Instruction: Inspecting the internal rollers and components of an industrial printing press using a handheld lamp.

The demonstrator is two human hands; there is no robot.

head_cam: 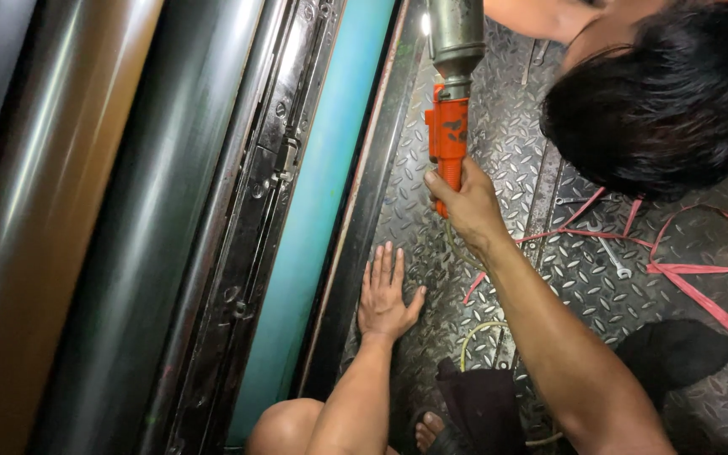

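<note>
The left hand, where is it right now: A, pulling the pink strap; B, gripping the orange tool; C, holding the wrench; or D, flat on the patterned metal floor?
D: the left hand lies palm down with fingers spread on the patterned metal floor, while the right hand grips the orange tool.
</note>
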